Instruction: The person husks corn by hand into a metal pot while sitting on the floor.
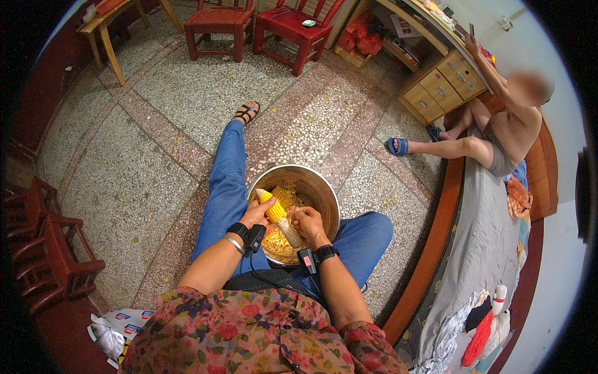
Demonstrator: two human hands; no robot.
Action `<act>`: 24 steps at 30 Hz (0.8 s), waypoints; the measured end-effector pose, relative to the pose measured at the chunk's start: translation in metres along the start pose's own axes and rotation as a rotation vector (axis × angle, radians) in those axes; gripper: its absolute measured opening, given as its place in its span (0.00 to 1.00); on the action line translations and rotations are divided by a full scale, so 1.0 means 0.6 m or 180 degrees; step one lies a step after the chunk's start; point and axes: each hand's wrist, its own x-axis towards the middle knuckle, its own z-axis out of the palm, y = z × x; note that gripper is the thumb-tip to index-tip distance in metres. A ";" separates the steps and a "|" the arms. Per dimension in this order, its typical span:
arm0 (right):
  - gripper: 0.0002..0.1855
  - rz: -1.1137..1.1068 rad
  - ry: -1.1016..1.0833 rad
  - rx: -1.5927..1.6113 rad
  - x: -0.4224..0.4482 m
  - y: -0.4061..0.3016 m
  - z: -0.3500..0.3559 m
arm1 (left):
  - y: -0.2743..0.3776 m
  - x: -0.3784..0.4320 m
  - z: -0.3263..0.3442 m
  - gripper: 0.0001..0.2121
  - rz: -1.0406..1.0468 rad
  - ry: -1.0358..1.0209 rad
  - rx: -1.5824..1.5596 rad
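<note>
Between my knees stands a round metal pot (332, 201), with loose yellow kernels (276, 237) and corn cobs inside. My left hand (255, 214) grips a partly shelled corn cob (273, 208) above the pot, thumb along its yellow side. Kernels still cover the cob's upper part, and its lower end is bare and pale. My right hand (308, 223) is at the cob's right side, fingers curled in near the line between kernels and bare core. Whether it holds anything is hidden by the fingers. Both wrists wear black straps with small devices.
Red wooden chairs (219, 21) stand ahead; dark red chairs (70, 262) are at left. A wooden table (110, 46) is at upper left, a drawer cabinet (437, 91) at upper right. Another person (511, 112) sits on the bed (467, 224) at right, holding up a phone. A printed bag (124, 322) lies lower left.
</note>
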 end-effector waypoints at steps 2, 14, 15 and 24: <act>0.11 0.0079 -0.0022 -0.0025 0.001 0.001 0.000 | 0.000 0.002 -0.001 0.14 -0.0041 -0.0032 -0.0049; 0.24 0.0364 -0.0626 -0.0740 -0.005 -0.001 0.004 | 0.005 0.001 0.005 0.15 -0.0082 -0.0388 -0.0356; 0.23 0.0340 -0.0673 -0.0830 -0.002 0.001 0.003 | 0.004 0.000 0.005 0.15 -0.0058 -0.0396 -0.0363; 0.18 0.0116 -0.0766 -0.0984 0.010 0.017 0.000 | 0.003 0.002 -0.002 0.11 -0.0069 -0.0311 -0.0178</act>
